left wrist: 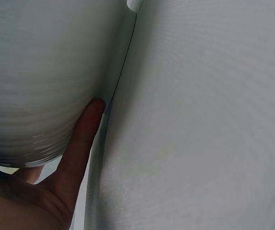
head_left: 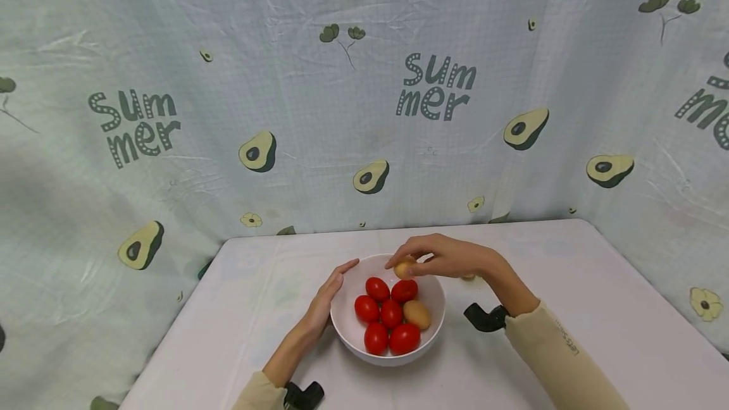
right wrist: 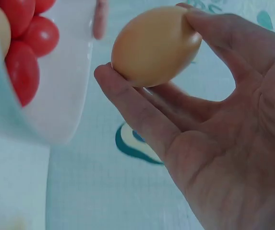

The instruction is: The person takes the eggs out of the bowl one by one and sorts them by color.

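Note:
A white bowl stands on the table and holds several glossy red egg-shaped pieces and one brown egg. My left hand rests along the bowl's left side with its fingers straight; in the left wrist view one extended digit lies against the outer wall. Over the bowl's far right rim, my right hand pinches another light brown egg between thumb and fingertips. The right wrist view shows this egg just beside the bowl wall, its smooth shell mostly uncovered.
The white-covered table reaches back to a hanging curtain printed with avocados and lettering. A small brownish thing lies on the table, partly hidden behind the right forearm. Black wrist mounts stick out from both wrists.

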Available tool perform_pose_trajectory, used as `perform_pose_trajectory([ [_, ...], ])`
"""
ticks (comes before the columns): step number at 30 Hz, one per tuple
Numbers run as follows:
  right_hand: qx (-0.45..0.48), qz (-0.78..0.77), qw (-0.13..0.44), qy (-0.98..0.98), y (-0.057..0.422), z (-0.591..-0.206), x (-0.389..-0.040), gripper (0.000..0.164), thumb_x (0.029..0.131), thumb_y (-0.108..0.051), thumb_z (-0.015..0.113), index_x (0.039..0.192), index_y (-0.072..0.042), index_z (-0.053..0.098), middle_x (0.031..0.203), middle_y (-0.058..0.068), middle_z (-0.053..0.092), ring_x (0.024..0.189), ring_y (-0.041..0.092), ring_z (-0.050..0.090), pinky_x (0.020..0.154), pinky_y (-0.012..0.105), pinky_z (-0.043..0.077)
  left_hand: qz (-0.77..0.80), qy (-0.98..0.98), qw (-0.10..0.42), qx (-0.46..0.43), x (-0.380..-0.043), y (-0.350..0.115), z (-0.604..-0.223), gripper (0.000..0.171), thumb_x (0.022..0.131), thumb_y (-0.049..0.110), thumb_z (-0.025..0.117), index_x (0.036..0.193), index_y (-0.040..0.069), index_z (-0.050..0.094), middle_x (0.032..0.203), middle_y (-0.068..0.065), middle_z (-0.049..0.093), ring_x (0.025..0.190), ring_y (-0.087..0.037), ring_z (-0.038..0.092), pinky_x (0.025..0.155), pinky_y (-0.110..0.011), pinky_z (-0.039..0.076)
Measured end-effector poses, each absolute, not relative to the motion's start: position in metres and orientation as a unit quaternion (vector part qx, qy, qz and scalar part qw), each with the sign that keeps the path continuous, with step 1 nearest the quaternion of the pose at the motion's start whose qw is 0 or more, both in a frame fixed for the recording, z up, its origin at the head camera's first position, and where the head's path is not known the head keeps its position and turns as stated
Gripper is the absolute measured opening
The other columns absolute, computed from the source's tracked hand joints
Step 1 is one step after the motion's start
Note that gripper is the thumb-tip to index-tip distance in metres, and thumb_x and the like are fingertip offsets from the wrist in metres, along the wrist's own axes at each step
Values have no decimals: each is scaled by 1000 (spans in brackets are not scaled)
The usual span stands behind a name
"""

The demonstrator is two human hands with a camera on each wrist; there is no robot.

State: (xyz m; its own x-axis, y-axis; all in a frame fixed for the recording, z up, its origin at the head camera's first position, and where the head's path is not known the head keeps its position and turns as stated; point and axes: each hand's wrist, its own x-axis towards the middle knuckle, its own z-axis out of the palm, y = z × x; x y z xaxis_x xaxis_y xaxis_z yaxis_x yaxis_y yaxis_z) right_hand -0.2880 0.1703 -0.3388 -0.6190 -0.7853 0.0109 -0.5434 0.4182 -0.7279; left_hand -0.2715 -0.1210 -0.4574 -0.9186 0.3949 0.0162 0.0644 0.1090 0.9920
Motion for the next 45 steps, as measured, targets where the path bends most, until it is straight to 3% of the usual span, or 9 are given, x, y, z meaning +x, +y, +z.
perform_pose_trajectory([
  [7,-382,-390,135,827,198,-347,-287,27,98,-26,54,124,-33,61,123,-4,62,105,18,65,92,30,52,652,732,124,155,-270,-122,-459,47,104,47,23,147,33,35,156,-1,31,140,-30,37,104,-40,46],
  [12,-349,-382,93,851,216,-350,-286,24,100,-29,50,122,-31,59,121,-5,63,107,16,60,93,38,49,649,734,123,156,-270,-122,-459,47,104,47,23,147,33,34,157,-1,30,141,-29,35,108,-42,42],
  [18,-322,-388,61,861,242,-352,-287,22,100,-28,51,119,-27,61,121,-3,64,114,22,58,96,46,47,656,729,122,152,-270,-122,-458,45,104,44,24,147,33,36,156,-1,31,140,-30,36,105,-41,45],
  [23,-283,-387,49,876,263,-359,-288,25,95,-28,61,120,-29,60,124,-3,61,115,25,56,90,36,51,652,733,117,153,-269,-121,-458,45,104,44,24,147,33,35,156,0,31,141,-29,35,109,-43,41],
  [28,-274,-398,27,875,281,-369,-292,37,91,-15,66,124,-27,56,127,1,59,111,25,57,90,28,51,650,735,110,156,-271,-119,-458,46,104,43,23,147,32,36,157,2,30,143,-26,32,114,-44,32],
  [33,-268,-404,6,875,297,-378,-300,40,91,-9,64,127,-23,55,129,5,58,115,26,54,91,24,49,650,734,110,163,-272,-120,-457,47,105,43,21,148,31,34,156,-2,30,141,-29,36,107,-39,43],
  [38,-263,-403,-18,877,311,-389,-307,39,93,-14,63,130,-20,55,131,7,59,115,15,53,95,19,46,655,730,112,158,-274,-121,-456,46,105,42,22,147,29,35,155,-4,33,137,-33,40,96,-38,52],
  [42,-243,-407,-17,880,321,-396,-309,40,94,-18,63,133,-17,54,132,8,59,116,10,53,91,18,47,657,728,116,155,-273,-120,-455,46,105,42,23,147,29,36,155,-5,33,135,-34,42,91,-39,55],
  [45,-218,-408,-15,887,328,-400,-309,43,94,-23,63,135,-18,53,132,6,59,119,13,52,91,16,46,655,729,115,160,-273,-120,-455,46,105,41,23,147,28,36,155,-5,33,136,-33,40,97,-39,51],
])
